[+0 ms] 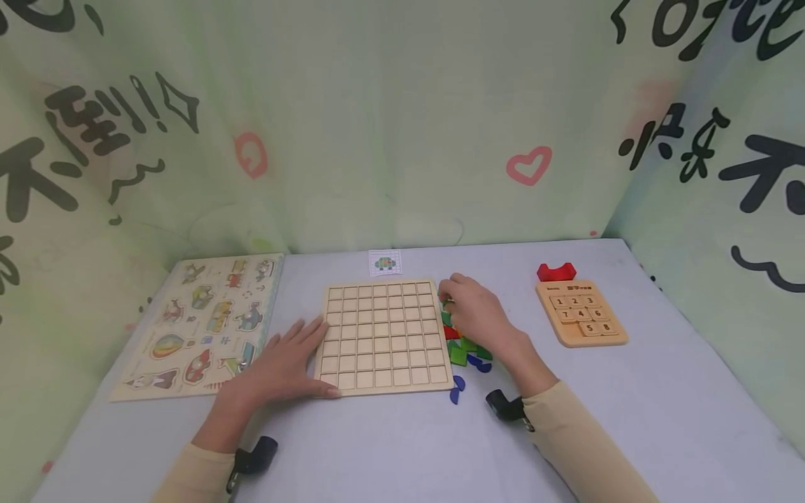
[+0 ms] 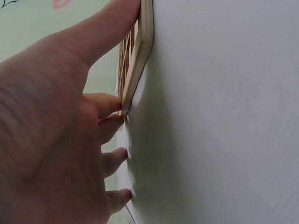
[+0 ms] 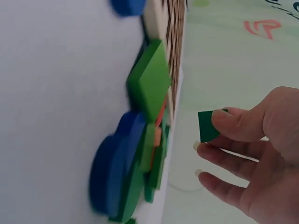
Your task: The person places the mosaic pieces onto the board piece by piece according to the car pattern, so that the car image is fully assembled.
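A wooden grid board [image 1: 382, 334] with empty square cells lies in the middle of the table. My left hand [image 1: 286, 363] rests flat at its left edge, fingers straight, thumb along the front edge; the left wrist view shows the fingertips [image 2: 117, 119] against the board's side [image 2: 140, 56]. My right hand [image 1: 474, 311] hovers just right of the board over a heap of green, red and blue pieces [image 1: 465, 349]. In the right wrist view it pinches a dark green square piece [image 3: 208, 126] between thumb and fingers, above the pile [image 3: 135, 154].
A wooden vehicle puzzle [image 1: 204, 325] lies at the left. A number sliding puzzle [image 1: 581, 311] with a red block [image 1: 556, 271] behind it lies at the right. A small picture card [image 1: 385, 263] sits behind the board. Green printed cloth walls surround the table.
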Demonstrator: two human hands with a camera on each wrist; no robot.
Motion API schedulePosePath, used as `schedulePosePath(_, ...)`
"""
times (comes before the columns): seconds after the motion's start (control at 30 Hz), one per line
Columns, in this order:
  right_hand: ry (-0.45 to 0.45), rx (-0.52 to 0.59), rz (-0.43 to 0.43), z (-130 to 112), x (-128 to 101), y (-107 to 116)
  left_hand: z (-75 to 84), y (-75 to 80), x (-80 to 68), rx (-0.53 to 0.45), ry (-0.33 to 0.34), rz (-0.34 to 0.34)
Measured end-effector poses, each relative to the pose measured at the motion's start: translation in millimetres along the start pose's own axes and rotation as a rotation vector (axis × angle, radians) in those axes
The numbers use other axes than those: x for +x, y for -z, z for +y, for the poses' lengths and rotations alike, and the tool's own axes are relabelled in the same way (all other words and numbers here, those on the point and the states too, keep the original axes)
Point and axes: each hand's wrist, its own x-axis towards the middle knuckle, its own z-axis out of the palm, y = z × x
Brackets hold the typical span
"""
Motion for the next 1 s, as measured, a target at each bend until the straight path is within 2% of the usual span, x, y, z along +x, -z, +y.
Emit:
schedulePosePath(0.3, 0.13, 0.162, 0.068, -29.6, 13.5, -2.1, -2.1, -1.6, 0.7, 0.003, 0.001, 0.007)
schedulePosePath(0.47, 0.15, 0.239, 0.035, -43.8, 22.6, -7.0, -0.5, -0.6, 0.3, 0.0, 0.002, 0.001)
schedulePosePath(0.63, 0.151, 0.272, -0.013, -57.6, 33.9, -17.1, 0.7, 0.4, 0.3, -0.011, 0.0, -0.005)
schedulePosePath(1.0, 0.148, 0.251, -0.059, -78.1, 52.4, -41.2, -0.1, -0.8, 1.4, -0.016, 0.019, -0.011)
